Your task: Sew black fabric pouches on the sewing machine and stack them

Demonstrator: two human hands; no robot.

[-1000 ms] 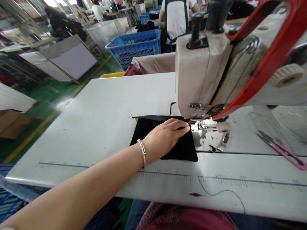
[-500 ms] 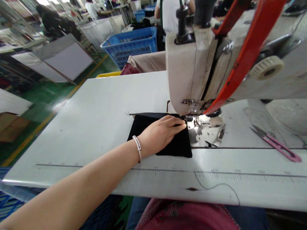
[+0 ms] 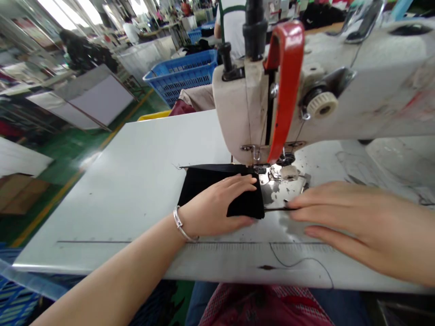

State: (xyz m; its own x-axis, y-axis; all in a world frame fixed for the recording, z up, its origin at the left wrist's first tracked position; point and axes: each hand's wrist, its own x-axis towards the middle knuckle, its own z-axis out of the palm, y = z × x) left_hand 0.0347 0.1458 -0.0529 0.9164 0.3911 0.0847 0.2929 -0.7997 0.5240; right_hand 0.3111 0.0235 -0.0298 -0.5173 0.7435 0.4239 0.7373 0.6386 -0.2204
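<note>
My left hand [image 3: 222,203], with a silver bangle at its wrist, lies spread on a piece of black fabric [image 3: 200,183]. Its fingertips rest near the fabric's right edge, and the thumb is apart at the lower edge. The fabric's upper right corner reaches the presser foot [image 3: 261,170] of the sewing machine [image 3: 234,122]. To the right, my right hand [image 3: 350,222] is stretched over the metal plate [image 3: 272,192], slightly blurred, with nothing visible in it. Thread snips [image 3: 355,179] lie mostly hidden behind this hand.
A red guard [image 3: 287,81] stands in front of the machine head. Along the front of the white table [image 3: 112,181] runs a printed ruler, with a loose thread [image 3: 299,263] near it. Beyond the table are a blue crate [image 3: 183,72] and a person [image 3: 233,27].
My right hand has come into view from the right, over the machine bed and in front of the snips. My left hand has spread its thumb on the fabric. The view has shifted.
</note>
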